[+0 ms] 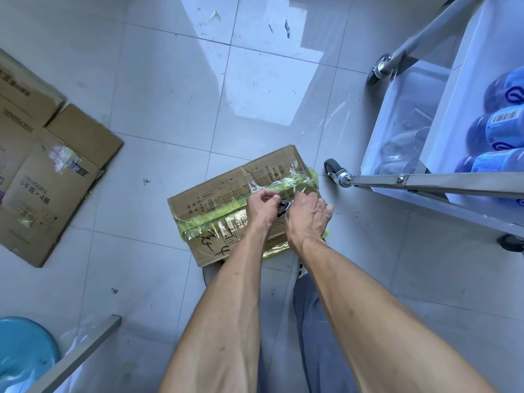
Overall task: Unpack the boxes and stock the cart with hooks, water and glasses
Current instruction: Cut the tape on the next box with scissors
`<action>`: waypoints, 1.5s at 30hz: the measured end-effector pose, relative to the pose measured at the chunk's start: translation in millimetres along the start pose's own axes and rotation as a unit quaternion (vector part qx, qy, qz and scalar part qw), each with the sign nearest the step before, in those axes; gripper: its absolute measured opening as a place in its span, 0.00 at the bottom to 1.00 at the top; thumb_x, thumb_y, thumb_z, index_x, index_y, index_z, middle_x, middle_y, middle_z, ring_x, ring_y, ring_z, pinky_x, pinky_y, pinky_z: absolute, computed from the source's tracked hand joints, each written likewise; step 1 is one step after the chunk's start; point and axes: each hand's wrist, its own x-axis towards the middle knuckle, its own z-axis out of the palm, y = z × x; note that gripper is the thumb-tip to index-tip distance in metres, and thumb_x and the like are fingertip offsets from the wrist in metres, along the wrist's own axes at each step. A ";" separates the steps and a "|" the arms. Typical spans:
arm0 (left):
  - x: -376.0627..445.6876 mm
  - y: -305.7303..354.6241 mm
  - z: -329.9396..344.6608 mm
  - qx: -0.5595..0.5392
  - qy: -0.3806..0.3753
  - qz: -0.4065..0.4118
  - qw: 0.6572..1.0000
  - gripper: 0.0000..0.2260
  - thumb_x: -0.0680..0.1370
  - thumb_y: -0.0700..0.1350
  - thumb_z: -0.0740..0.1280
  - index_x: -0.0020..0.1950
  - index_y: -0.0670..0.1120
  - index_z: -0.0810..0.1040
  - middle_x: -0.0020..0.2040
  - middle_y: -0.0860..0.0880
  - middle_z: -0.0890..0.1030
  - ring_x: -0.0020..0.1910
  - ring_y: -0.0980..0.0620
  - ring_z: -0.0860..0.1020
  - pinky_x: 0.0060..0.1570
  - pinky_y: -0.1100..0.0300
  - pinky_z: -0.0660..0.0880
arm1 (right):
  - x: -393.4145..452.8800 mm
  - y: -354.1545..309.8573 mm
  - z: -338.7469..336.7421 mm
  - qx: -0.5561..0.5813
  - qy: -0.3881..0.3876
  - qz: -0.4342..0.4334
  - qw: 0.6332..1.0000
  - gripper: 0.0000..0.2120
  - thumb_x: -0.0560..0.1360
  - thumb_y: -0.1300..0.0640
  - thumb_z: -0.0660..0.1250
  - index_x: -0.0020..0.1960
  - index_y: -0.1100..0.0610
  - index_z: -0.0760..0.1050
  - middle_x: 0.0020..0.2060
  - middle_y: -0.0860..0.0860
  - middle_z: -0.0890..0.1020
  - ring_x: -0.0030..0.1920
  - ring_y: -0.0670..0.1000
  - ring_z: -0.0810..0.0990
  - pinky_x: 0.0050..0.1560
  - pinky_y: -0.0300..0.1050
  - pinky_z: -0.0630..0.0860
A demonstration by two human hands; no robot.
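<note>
A sealed cardboard box (215, 202) lies on the tiled floor, bound with green and clear tape (215, 219). Both hands are over its top seam. My left hand (263, 208) has its fingers curled and pinches at the tape. My right hand (309, 217) grips a small dark-handled cutter (283, 206), whose blade tip (304, 189) points at the tape. The cart (425, 181) stands at the right with blue-labelled water bottles (499, 131) on one shelf and clear glasses (402, 148) in its lower tray. No hooks are visible.
Flattened cardboard boxes (48, 165) lie on the floor at the left. A blue round lid or stool (22, 353) and a grey metal bar (82, 353) sit at the bottom left. The cart's castor wheel (333, 167) is close to the box's right corner.
</note>
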 end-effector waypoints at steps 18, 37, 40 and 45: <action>-4.0 -4.1 -6.1 0.459 0.125 0.181 0.861 0.17 0.74 0.35 0.64 0.61 0.48 0.76 0.56 0.47 0.77 0.53 0.51 0.73 0.47 0.61 0.71 | 10.7 6.1 -5.1 0.138 -0.059 0.174 0.973 0.09 0.76 0.60 0.65 0.56 0.56 0.72 0.42 0.52 0.77 0.47 0.54 0.79 0.51 0.49 0.75; 80.2 29.8 -0.5 0.698 -0.032 0.224 0.680 0.48 0.74 0.37 0.74 0.80 0.58 0.45 0.77 0.34 0.50 0.75 0.33 0.57 0.70 0.38 0.65 | 18.1 11.7 35.5 0.025 -0.060 0.179 0.982 0.20 0.72 0.48 0.72 0.59 0.51 0.69 0.54 0.56 0.74 0.55 0.55 0.72 0.55 0.52 0.64; 82.6 33.5 -3.0 0.673 -0.059 0.238 0.698 0.46 0.70 0.42 0.78 0.79 0.59 0.54 0.70 0.38 0.59 0.66 0.38 0.66 0.62 0.43 0.73 | 18.8 11.9 31.4 0.029 -0.038 0.153 0.987 0.18 0.74 0.50 0.69 0.60 0.52 0.68 0.55 0.55 0.74 0.55 0.54 0.72 0.56 0.51 0.66; 75.2 29.6 -3.1 0.683 -0.060 0.266 0.678 0.43 0.67 0.39 0.75 0.74 0.57 0.55 0.60 0.40 0.63 0.57 0.41 0.68 0.56 0.45 0.77 | 18.2 9.6 30.8 0.018 -0.063 0.166 0.984 0.15 0.76 0.52 0.67 0.61 0.51 0.68 0.54 0.55 0.74 0.56 0.53 0.71 0.57 0.50 0.65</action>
